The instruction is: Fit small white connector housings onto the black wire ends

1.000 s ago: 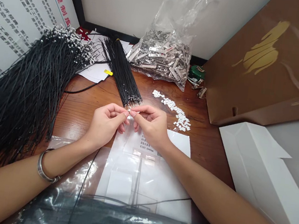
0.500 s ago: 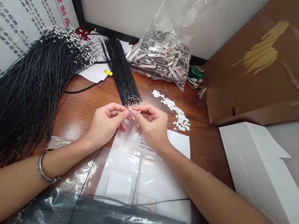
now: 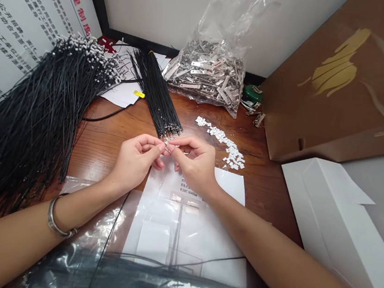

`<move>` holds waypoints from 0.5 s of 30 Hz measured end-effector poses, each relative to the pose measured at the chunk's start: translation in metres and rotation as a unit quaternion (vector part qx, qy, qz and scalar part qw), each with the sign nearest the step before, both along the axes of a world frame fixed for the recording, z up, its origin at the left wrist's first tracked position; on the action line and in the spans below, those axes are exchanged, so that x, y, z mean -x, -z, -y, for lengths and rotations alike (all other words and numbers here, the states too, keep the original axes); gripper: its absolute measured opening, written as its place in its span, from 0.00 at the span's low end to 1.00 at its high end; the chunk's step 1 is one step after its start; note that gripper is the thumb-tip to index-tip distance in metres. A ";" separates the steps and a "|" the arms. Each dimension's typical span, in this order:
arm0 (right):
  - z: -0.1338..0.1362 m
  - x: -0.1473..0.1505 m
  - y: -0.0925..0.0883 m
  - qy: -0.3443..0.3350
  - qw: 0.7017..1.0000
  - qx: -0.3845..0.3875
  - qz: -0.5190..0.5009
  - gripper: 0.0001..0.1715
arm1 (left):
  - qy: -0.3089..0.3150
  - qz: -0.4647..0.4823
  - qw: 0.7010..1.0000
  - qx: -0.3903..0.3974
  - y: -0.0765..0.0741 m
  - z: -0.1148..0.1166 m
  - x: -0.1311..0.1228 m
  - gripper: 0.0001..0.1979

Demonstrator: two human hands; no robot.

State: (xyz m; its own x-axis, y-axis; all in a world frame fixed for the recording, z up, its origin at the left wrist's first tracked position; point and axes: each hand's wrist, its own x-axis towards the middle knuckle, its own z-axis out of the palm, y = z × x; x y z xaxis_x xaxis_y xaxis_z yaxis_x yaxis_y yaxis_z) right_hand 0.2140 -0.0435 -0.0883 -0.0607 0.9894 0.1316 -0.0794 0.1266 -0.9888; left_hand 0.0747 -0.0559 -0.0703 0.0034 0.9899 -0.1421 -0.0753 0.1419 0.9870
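Note:
My left hand (image 3: 137, 159) and my right hand (image 3: 194, 162) meet at the middle of the table, thumbs and forefingers pinched together. Between the fingertips shows a tiny shiny metal piece (image 3: 167, 146); its exact kind is too small to make out. Both hands are closed on it. Just beyond the fingertips are the bare metal ends of a bundle of black wires (image 3: 158, 95), tied with a yellow band at its far end. To the right of my right hand lie scattered small white connector housings (image 3: 225, 141).
A large heap of black wires with white ends (image 3: 42, 111) fills the left side. Behind stands a clear bag of metal strips (image 3: 208, 71). A brown box (image 3: 352, 89) and a white box (image 3: 336, 222) stand right. Bagged black wires (image 3: 160, 285) and a printed sheet (image 3: 231, 191) lie in front.
Both hands stay pinched together in nearly the same place. The fingertips have shifted only slightly around the small metal piece.

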 end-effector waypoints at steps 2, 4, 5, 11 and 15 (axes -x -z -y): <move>0.000 0.000 0.001 -0.004 1.000 0.004 0.004 0.05 | 0.001 0.002 1.000 0.000 0.000 0.000 0.000 0.07; -0.001 -0.001 0.001 -0.007 1.000 0.006 0.005 0.06 | 0.001 0.004 1.000 0.003 0.000 0.000 -0.001 0.07; -0.001 -0.001 0.001 -0.009 1.000 0.006 0.003 0.05 | 0.001 0.004 1.000 0.004 0.000 0.000 -0.001 0.07; -0.001 0.000 -0.001 -0.017 1.000 0.009 -0.009 0.04 | -0.001 0.002 1.000 0.003 -0.002 0.000 -0.001 0.07; 0.000 0.000 -0.001 -0.009 1.000 0.011 0.001 0.05 | -0.006 0.005 1.000 0.002 -0.001 0.000 -0.001 0.09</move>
